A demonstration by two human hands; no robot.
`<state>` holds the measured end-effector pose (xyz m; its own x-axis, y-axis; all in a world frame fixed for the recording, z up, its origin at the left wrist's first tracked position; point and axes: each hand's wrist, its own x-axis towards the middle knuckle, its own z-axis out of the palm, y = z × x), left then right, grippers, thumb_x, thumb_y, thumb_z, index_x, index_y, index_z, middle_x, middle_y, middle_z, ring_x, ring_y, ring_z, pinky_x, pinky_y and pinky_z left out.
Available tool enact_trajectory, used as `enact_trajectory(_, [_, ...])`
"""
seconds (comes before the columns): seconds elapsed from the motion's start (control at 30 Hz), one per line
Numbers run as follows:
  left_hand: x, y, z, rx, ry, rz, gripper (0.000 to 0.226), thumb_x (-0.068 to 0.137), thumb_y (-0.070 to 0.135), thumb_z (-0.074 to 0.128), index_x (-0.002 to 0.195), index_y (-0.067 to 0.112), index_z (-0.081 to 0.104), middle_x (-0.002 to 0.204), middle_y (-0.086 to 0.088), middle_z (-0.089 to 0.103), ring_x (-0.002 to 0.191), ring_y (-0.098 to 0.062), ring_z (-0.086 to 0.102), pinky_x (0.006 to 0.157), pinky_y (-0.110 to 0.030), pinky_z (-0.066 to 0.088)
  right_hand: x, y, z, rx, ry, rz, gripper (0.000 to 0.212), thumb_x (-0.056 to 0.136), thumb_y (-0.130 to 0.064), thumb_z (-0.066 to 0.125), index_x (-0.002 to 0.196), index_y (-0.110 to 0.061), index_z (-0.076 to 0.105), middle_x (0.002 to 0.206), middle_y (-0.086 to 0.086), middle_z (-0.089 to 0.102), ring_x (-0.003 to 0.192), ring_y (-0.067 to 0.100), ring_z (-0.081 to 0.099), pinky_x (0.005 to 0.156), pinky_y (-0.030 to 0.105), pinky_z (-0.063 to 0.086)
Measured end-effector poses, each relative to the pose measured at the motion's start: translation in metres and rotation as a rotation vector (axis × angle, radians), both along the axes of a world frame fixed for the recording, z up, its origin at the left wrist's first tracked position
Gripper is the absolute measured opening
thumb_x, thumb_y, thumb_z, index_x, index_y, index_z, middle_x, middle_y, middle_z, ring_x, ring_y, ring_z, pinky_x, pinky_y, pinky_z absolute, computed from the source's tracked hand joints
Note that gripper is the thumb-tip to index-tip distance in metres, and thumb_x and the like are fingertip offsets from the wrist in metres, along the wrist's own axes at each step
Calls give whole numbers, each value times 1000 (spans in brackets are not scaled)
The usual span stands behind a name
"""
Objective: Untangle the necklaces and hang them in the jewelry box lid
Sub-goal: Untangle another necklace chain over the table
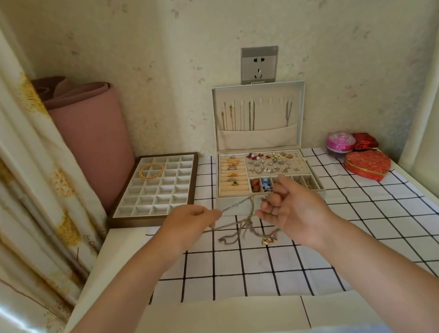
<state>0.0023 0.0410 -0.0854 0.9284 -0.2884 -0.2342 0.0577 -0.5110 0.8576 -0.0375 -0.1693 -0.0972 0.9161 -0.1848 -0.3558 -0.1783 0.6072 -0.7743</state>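
Note:
A tangle of thin chain necklaces hangs between my hands above the checked cloth, its knot and small pendants drooping onto the table. My left hand pinches one chain strand and holds it taut. My right hand is palm-up with curled fingers pinching another strand near the box front. Behind stands the open jewelry box. Its upright lid has several chains hanging from hooks on the left and one on the right, with their ends in a fabric pocket.
A divided tray with gold bangles lies at the left. A pink rolled mat and a curtain stand behind it. Red and pink round boxes sit at the right. A wall socket is above the lid.

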Motion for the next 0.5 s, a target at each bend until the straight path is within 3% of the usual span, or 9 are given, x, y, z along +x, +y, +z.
enact_trajectory(0.07, [3,3,1,-242,62,34,44,96,36,59,57,18,49,55,4,41,71,-21,51,86,-27,39,1,1,0,42,0,-16,43,103,-39,48,66,-18,46,50,0,38,55,20,47,83,43,51])
enact_trajectory(0.13, [6,6,2,-623,169,43,45,98,28,56,59,19,35,52,2,25,67,-23,46,92,-33,42,0,1,0,65,2,20,41,101,-40,52,66,-19,47,49,-3,30,47,15,35,63,34,48])
enact_trajectory(0.23, [6,6,3,-1037,394,75,35,91,25,59,64,19,37,51,4,20,53,-15,36,81,-34,53,-1,3,3,-45,-9,151,19,94,-26,62,78,-20,54,51,-7,26,43,10,21,42,23,25])
enact_trajectory(0.27, [5,5,3,-1067,425,74,33,88,25,60,65,19,38,52,4,21,50,-13,30,68,-30,53,-1,4,3,-133,-20,181,12,93,-18,64,84,-19,56,52,-7,27,42,9,20,40,22,21])
enact_trajectory(0.33, [1,1,4,-993,413,64,31,87,25,61,67,21,38,55,5,20,48,-11,22,49,-23,39,-2,5,1,-325,-9,178,30,93,-3,63,76,-22,47,53,-8,30,43,8,20,38,20,19])
enact_trajectory(0.43, [3,2,3,-782,299,81,37,95,22,60,66,22,37,57,6,20,49,-10,18,42,-21,20,-2,2,-2,-547,30,76,46,91,-1,64,68,-24,32,56,-4,28,44,10,22,37,21,22])
enact_trajectory(0.5, [5,3,2,-563,181,73,33,95,22,64,67,20,45,56,5,24,48,-11,21,42,-21,22,-2,-1,-4,-595,71,-3,39,91,-9,68,69,-22,38,57,-2,28,44,11,23,38,21,23])
